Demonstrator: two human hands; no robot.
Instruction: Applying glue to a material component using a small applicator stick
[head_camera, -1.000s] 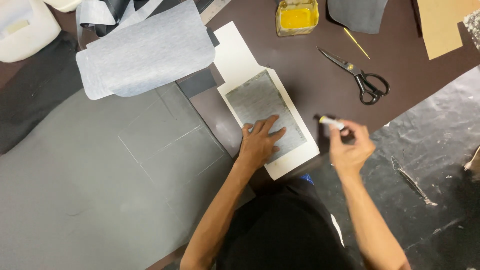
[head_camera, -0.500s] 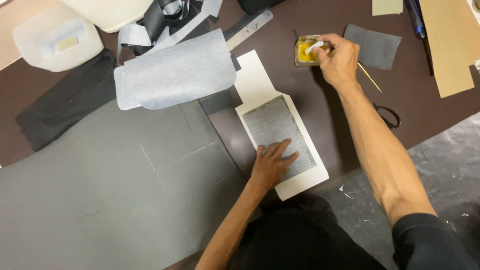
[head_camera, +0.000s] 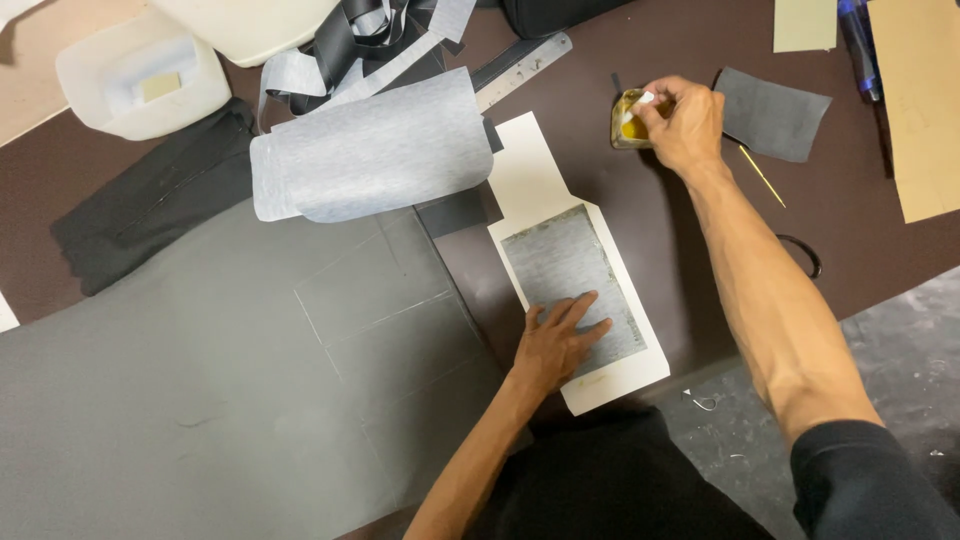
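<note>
My left hand (head_camera: 561, 341) lies flat, fingers spread, on a grey rectangular patch (head_camera: 566, 270) that sits on a white card sheet (head_camera: 536, 180) on the dark brown table. My right hand (head_camera: 682, 122) is stretched out to the far side and holds a small white-handled brush, dipped into a small clear pot of yellow glue (head_camera: 627, 122). Just right of that hand lies a dark grey square piece (head_camera: 775, 112).
A large grey sheet (head_camera: 200, 400) with scored lines covers the left. A curled light grey sheet (head_camera: 370, 155), a metal ruler (head_camera: 525, 72), black strips and a white plastic tub (head_camera: 140, 75) lie at the back. Scissors (head_camera: 805, 255) peek out behind my right forearm. Tan card (head_camera: 920, 110) at right.
My right hand went from near the card's right edge, brush in hand, out to the glue pot at the back. My left hand stayed pressed on the grey patch.
</note>
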